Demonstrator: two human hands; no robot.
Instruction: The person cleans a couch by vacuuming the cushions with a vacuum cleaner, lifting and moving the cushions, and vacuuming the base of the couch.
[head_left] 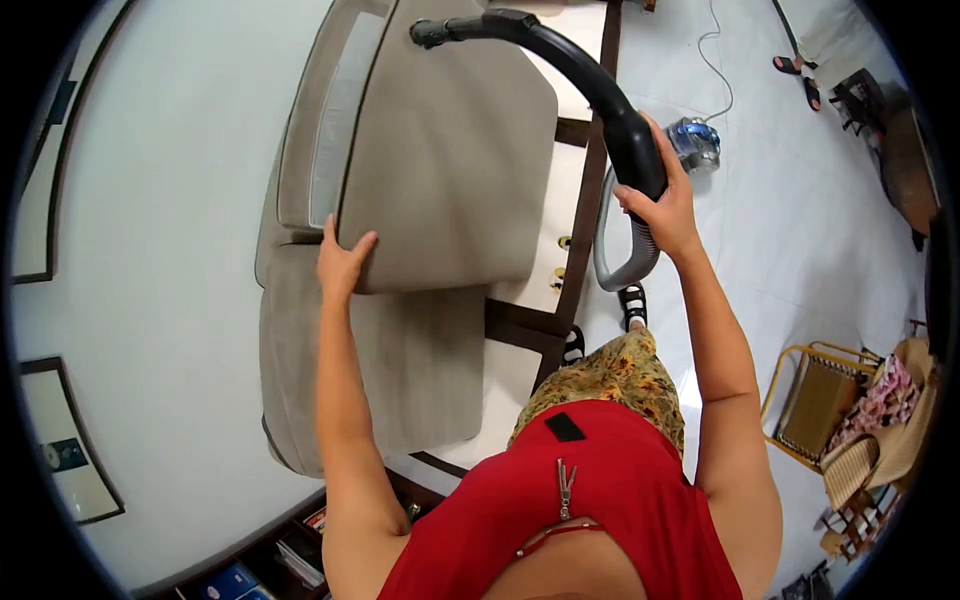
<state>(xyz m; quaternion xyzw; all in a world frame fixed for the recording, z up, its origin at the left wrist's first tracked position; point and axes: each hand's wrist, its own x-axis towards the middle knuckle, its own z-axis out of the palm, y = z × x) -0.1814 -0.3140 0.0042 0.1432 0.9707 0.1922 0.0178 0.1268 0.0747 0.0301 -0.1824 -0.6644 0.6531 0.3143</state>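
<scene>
My right hand point(668, 200) is wrapped round the black handle of a vacuum hose point(632, 150). From there the black tube curves up and left, and its small nozzle point(430, 34) is at the top of a grey sofa cushion point(455, 160). The cushion stands tilted up from the sofa. My left hand point(345, 262) is at the cushion's lower left corner, thumb and fingers spread on either side of its edge. A grey corrugated hose point(635, 265) hangs from the handle in a loop.
Beyond my right hand, a blue and silver vacuum body point(693, 143) rests on the white floor, its cord trailing upward. Another grey cushion point(400, 370) lies nearer me on the dark wooden sofa frame point(585, 215). A yellow-framed chair point(820, 400) stands at the right.
</scene>
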